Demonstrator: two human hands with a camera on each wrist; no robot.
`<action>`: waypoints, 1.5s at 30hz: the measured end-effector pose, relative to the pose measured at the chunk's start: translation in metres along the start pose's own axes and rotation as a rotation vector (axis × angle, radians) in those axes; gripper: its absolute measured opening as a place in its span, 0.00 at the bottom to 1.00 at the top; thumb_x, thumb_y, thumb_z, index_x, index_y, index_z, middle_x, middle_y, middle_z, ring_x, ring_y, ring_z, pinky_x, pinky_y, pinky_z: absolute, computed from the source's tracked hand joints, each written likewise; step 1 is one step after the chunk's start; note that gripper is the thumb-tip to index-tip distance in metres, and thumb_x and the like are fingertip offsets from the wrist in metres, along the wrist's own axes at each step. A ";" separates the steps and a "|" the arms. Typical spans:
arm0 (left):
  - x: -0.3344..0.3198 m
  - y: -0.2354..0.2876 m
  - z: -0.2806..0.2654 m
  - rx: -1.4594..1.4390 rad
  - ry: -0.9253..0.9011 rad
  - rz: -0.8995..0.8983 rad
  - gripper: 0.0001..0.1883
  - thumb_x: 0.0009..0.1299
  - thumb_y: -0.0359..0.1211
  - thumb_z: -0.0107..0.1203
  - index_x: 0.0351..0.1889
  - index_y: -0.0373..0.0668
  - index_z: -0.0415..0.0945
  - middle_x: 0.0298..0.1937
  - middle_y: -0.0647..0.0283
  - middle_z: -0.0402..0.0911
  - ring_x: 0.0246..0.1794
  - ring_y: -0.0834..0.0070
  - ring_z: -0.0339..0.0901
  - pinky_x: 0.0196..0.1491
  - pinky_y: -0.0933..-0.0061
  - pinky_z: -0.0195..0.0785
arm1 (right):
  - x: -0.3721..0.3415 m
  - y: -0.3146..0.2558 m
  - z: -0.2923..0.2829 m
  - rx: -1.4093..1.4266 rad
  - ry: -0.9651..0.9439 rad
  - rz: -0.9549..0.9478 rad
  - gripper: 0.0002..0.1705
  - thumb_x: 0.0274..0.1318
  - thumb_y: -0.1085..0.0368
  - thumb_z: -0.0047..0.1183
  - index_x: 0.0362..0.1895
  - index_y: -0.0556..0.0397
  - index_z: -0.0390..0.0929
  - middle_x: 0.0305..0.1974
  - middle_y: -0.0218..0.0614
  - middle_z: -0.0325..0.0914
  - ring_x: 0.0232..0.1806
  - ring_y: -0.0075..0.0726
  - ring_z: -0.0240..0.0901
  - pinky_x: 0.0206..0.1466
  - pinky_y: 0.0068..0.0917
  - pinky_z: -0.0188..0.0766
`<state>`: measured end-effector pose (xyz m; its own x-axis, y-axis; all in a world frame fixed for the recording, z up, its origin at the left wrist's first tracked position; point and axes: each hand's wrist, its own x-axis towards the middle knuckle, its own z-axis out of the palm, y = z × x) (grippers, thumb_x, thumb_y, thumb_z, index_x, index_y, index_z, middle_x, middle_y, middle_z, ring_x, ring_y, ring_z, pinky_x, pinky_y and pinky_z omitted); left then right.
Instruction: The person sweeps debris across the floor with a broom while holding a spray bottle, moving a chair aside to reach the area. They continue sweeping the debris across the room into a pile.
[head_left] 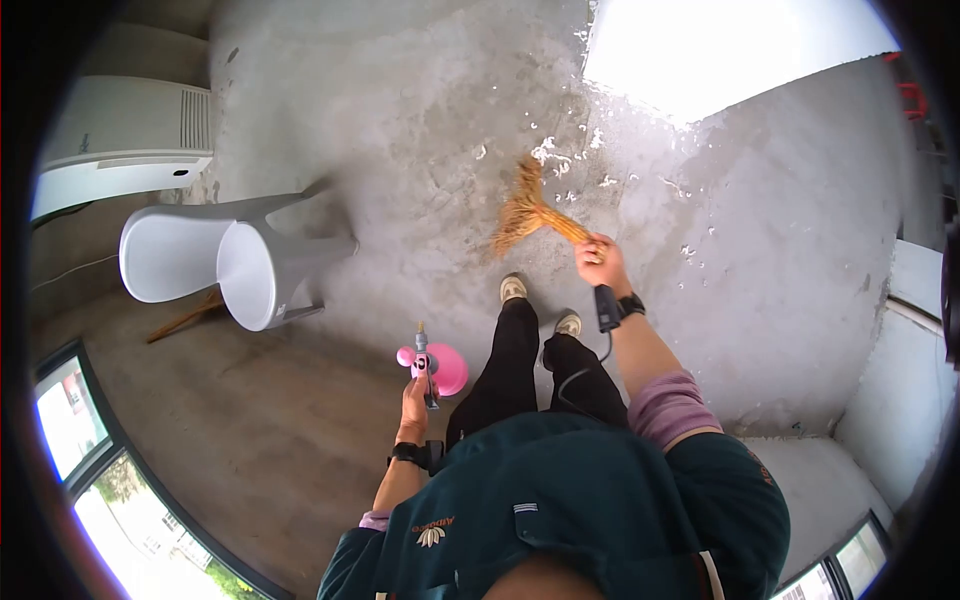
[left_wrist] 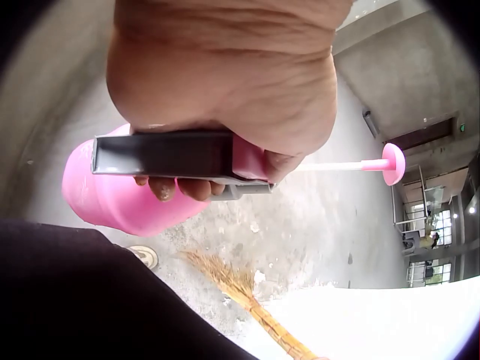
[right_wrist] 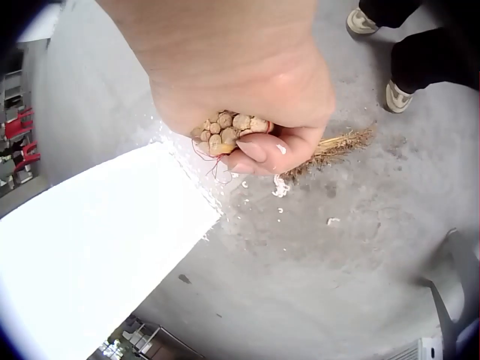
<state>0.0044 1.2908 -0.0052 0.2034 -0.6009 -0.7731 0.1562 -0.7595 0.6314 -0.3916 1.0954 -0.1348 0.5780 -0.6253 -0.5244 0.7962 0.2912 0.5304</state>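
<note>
My right hand (head_left: 600, 262) grips a short straw hand broom (head_left: 522, 208) by its bound handle. Its bristles fan out over the grey floor, close to scattered white scraps (head_left: 562, 160). In the right wrist view the cut stalk ends (right_wrist: 225, 131) poke out of the fist, with the thumb folded across the fingers. Low on the other side, my left hand (head_left: 414, 408) holds a pink pump sprayer (head_left: 452, 370) by its dark handle. The left wrist view shows fingers wrapped under that handle, the pink tank below and a pink plunger knob (left_wrist: 393, 164) sticking out.
A pale grey chair (head_left: 250, 275) stands to the left, with a second straw broom (head_left: 180, 322) partly behind it. Beyond is a white cabinet-like appliance (head_left: 120, 150). Strong light whitens the floor at upper right. My shoes (head_left: 513, 288) are just below the broom.
</note>
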 end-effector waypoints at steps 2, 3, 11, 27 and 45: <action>0.008 0.004 0.000 0.025 0.015 -0.028 0.21 0.65 0.50 0.45 0.22 0.41 0.65 0.19 0.65 0.67 0.20 0.77 0.65 0.27 0.77 0.58 | -0.042 -0.036 -0.008 -0.057 0.009 -0.173 0.07 0.51 0.65 0.42 0.28 0.55 0.62 0.20 0.31 0.63 0.17 0.23 0.63 0.14 0.16 0.60; 0.014 0.005 0.000 0.024 0.007 -0.024 0.21 0.65 0.50 0.45 0.22 0.41 0.65 0.19 0.65 0.67 0.20 0.77 0.65 0.27 0.77 0.58 | -0.063 -0.047 -0.006 -0.025 0.025 -0.202 0.07 0.51 0.64 0.42 0.27 0.54 0.62 0.20 0.31 0.63 0.16 0.23 0.63 0.14 0.17 0.59; 0.044 0.034 0.008 0.084 -0.031 0.008 0.22 0.65 0.50 0.46 0.19 0.42 0.62 0.18 0.66 0.65 0.20 0.77 0.63 0.26 0.77 0.57 | -0.114 -0.027 0.025 -0.247 0.202 -0.513 0.08 0.51 0.63 0.43 0.26 0.52 0.63 0.20 0.31 0.65 0.15 0.24 0.61 0.12 0.17 0.55; 0.074 0.092 0.034 0.242 -0.016 0.039 0.25 0.65 0.53 0.43 0.18 0.41 0.62 0.18 0.66 0.64 0.20 0.78 0.61 0.26 0.78 0.55 | 0.067 0.078 0.084 -0.457 0.075 0.013 0.10 0.47 0.63 0.49 0.29 0.50 0.62 0.22 0.31 0.65 0.17 0.22 0.61 0.16 0.15 0.55; 0.091 0.111 0.124 0.323 -0.071 -0.063 0.20 0.66 0.47 0.43 0.22 0.40 0.65 0.19 0.66 0.66 0.21 0.79 0.63 0.27 0.79 0.57 | -0.042 -0.109 0.092 0.094 0.027 -0.246 0.09 0.51 0.64 0.43 0.31 0.58 0.64 0.23 0.33 0.65 0.18 0.24 0.62 0.16 0.18 0.57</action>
<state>-0.0796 1.1206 -0.0133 0.1330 -0.5573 -0.8196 -0.1499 -0.8287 0.5392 -0.5196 1.0237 -0.1095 0.3747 -0.6487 -0.6624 0.8939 0.0632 0.4438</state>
